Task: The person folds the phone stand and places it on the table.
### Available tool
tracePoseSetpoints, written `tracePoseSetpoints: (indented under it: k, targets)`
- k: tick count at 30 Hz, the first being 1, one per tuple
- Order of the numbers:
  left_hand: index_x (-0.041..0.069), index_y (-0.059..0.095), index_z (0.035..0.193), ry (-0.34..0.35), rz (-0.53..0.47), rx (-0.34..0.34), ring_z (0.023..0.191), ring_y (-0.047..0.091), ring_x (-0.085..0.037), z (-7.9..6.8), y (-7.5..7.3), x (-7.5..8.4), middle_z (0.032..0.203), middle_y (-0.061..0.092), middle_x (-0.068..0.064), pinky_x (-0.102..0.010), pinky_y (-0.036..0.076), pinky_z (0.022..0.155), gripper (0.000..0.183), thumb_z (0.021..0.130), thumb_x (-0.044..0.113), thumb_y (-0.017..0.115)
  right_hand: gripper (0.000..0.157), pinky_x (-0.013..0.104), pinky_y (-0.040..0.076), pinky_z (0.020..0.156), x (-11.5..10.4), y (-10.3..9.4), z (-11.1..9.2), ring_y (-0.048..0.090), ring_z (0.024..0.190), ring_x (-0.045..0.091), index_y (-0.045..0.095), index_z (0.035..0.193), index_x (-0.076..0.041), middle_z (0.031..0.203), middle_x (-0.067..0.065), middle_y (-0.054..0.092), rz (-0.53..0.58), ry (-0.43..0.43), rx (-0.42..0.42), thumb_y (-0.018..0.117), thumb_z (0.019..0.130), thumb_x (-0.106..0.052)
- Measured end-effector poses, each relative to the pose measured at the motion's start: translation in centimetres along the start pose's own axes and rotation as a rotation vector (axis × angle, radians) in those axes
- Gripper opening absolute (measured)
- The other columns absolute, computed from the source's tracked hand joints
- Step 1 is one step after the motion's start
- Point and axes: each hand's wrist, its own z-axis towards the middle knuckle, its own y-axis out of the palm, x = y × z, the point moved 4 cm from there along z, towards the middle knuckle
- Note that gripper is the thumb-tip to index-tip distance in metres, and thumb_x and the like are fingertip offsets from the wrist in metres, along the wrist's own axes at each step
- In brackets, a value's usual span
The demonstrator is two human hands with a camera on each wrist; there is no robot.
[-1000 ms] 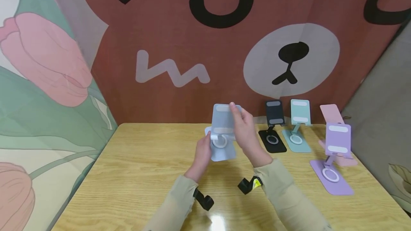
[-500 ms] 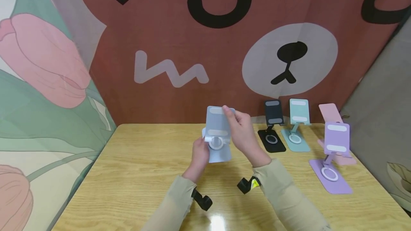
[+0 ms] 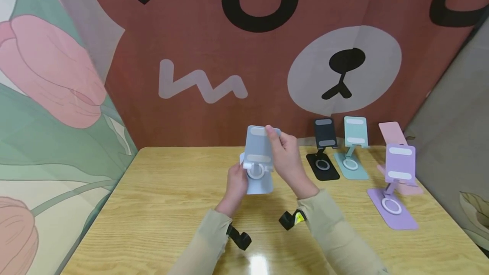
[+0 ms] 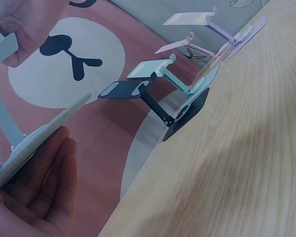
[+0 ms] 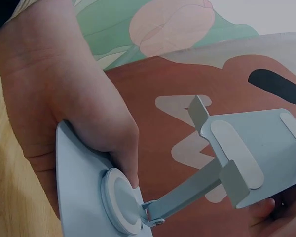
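A light blue folding phone stand is held up in front of me, over the table. My left hand grips the left edge of its base; in the left wrist view the fingers lie under that base. My right hand pinches the right edge of the upper plate, thumb in front. The right wrist view shows the hinged arm unfolded between the ringed base and the plate with its two pale pads and lower hooks.
On the right of the wooden table stand more unfolded phone stands: black, mint green, pink and purple, the purple one nearest. A bear-print cloth hangs behind the table.
Both hands have shifted slightly left with the light blue stand over the last second, and its plate has tilted a little. The grips look the same, and the other stands have not moved.
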Motion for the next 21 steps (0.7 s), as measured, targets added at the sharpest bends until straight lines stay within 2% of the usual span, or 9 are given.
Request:
tracePoseSetpoints:
  k: [5, 10, 13, 21]
  targets:
    - [-0.007, 0.069, 0.117, -0.006, 0.001, -0.013, 0.098, 0.07, -0.032, -0.12, 0.18, -0.2, 0.108, 0.072, -0.02, -0.043, 0.056, 0.087, 0.041, 0.11, 0.02, 0.038, 0.055, 0.041, 0.054, 0.065, 0.08, 0.1, 0.25, 0.065, 0.075, 0.024, 0.071, 0.083, -0.002, 0.082, 0.008, 0.072, -0.01, 0.012, -0.005, 0.049, 0.107, -0.047]
    - [-0.009, 0.07, 0.113, 0.03, -0.02, -0.002, 0.089, 0.071, -0.034, -0.27, 0.36, -0.22, 0.101, 0.072, -0.022, -0.044, 0.058, 0.078, 0.041, 0.109, 0.019, 0.04, 0.055, 0.041, 0.054, 0.064, 0.22, 0.24, 0.45, 0.065, 0.074, 0.025, 0.071, 0.081, -0.002, 0.081, 0.009, 0.071, -0.006, 0.032, 0.002, 0.051, 0.106, -0.047]
    - [-0.009, 0.07, 0.113, 0.017, -0.041, -0.011, 0.084, 0.072, -0.033, -0.27, 0.46, -0.34, 0.099, 0.073, -0.022, -0.043, 0.059, 0.072, 0.042, 0.109, 0.021, 0.04, 0.053, 0.039, 0.054, 0.063, 0.26, 0.36, 0.44, 0.064, 0.072, 0.025, 0.07, 0.081, -0.001, 0.079, 0.01, 0.071, -0.008, 0.043, 0.006, 0.052, 0.107, -0.045]
    - [-0.002, 0.073, 0.115, 0.001, -0.017, -0.002, 0.088, 0.071, -0.029, 0.01, 0.55, -0.5, 0.103, 0.073, -0.017, -0.043, 0.059, 0.074, 0.044, 0.109, 0.027, 0.04, 0.056, 0.037, 0.054, 0.062, 0.64, 0.55, 0.36, 0.065, 0.072, 0.025, 0.07, 0.083, -0.001, 0.08, 0.01, 0.071, -0.012, 0.095, 0.022, 0.05, 0.106, -0.049]
